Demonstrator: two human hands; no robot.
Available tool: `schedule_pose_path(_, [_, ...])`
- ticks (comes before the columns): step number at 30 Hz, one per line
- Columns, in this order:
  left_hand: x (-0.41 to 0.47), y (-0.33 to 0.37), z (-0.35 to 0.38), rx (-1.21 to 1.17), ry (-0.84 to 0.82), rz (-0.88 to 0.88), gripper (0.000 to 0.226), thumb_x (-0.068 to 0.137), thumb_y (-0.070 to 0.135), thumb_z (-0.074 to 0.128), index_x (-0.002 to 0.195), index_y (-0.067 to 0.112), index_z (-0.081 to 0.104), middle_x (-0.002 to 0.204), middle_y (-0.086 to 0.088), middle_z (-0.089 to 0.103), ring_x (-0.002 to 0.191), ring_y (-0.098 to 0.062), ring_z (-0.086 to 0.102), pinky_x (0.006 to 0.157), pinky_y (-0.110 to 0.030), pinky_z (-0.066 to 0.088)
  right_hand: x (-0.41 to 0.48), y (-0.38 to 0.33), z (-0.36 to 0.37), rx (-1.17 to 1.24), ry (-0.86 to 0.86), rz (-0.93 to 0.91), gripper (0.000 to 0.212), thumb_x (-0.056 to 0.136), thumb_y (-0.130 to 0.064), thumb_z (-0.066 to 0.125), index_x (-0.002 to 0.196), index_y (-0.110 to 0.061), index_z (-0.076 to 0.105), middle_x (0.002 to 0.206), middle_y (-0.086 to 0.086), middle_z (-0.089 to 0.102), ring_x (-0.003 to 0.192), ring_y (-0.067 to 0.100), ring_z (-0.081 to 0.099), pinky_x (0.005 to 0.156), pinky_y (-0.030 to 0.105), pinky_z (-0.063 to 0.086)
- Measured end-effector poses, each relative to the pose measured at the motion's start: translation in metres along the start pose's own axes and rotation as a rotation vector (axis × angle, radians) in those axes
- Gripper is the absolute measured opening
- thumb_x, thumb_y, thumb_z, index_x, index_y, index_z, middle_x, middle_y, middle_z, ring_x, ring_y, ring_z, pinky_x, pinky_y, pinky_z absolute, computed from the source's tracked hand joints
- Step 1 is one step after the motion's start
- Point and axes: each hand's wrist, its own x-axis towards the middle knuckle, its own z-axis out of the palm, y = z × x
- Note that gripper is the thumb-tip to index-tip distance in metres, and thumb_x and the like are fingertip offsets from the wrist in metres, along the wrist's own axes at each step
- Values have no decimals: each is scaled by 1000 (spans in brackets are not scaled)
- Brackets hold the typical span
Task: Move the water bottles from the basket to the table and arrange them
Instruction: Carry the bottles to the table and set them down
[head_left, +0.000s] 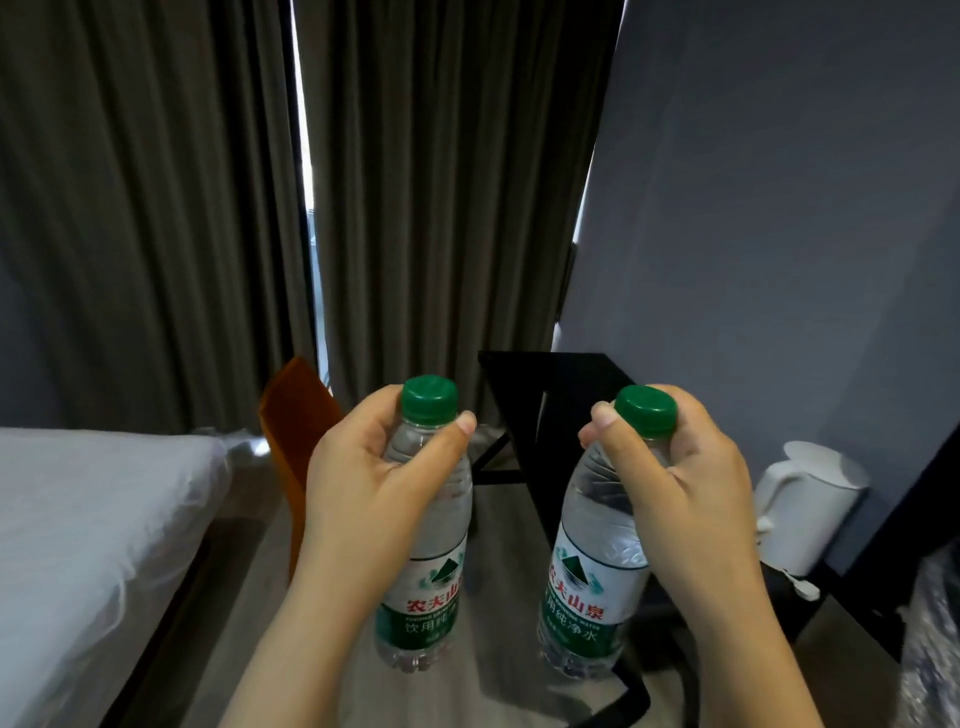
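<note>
Dark curtains (171, 208) are hanging across the far left and middle, with a thin bright gap between two panels, and a grey wall (779, 234) is filling the far right. A bed (93, 519) with a white cover is lying along the left side. A black tabletop (545, 374) is showing in the middle distance between the two bottles, its surface mostly hidden. An orange chair back (291, 415) is standing just left of the left hand, and a white kettle (810, 499) is sitting on the right against the wall. The left hand (363, 493) is wrapping its grip around the upper body of the left water bottle (431, 571), thumb pressing just under the green cap, fingers hidden behind the bottle; the bottle is hanging nearly upright below the grip, label facing the camera, held in the air above the floor. The right hand (696, 499) is closing its grip on the neck and shoulder of the right water bottle (592, 587), thumb against the near side of the cap, the bottle tilting with its base toward the left. The two bottles are near each other but apart, neither touching any surface.
</note>
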Motion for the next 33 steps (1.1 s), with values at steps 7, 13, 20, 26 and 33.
schedule_pose_path(7, [87,-65,-3,-36,-14,-45,18,75,41,65,82,24,69,77,4,72,72,-6,68,64,-23,55,65,46,71,3,9,54,15,85,-43,61,82,-28,61,79,-1,69,70,7,65,59,11,48])
schedule_pose_path(13, [156,-119,14,-43,-57,-44,8,78,31,69,82,24,69,77,5,73,72,-6,68,64,-23,55,127,90,112,45,26,65,11,86,-38,63,81,-28,61,77,-1,69,66,6,65,55,7,47])
schedule_pose_path(20, [254,-173,60,-15,-92,-4,3,81,21,70,81,19,70,75,0,71,70,-12,67,62,-22,52,218,160,145,45,46,55,10,85,-38,63,82,-29,61,77,-1,70,66,7,66,57,12,50])
schedule_pose_path(26, [322,-214,104,-18,-129,-4,3,82,23,70,85,22,70,79,1,72,75,-11,68,68,-28,55,284,211,154,-9,79,77,12,84,-42,62,84,-29,60,78,-4,70,67,6,66,56,13,50])
schedule_pose_path(33, [385,-273,154,-112,-171,-85,11,76,27,72,80,17,70,76,-4,72,70,-13,68,62,-28,55,332,270,163,-58,93,122,15,86,-42,62,83,-28,60,79,-1,70,68,12,67,60,24,54])
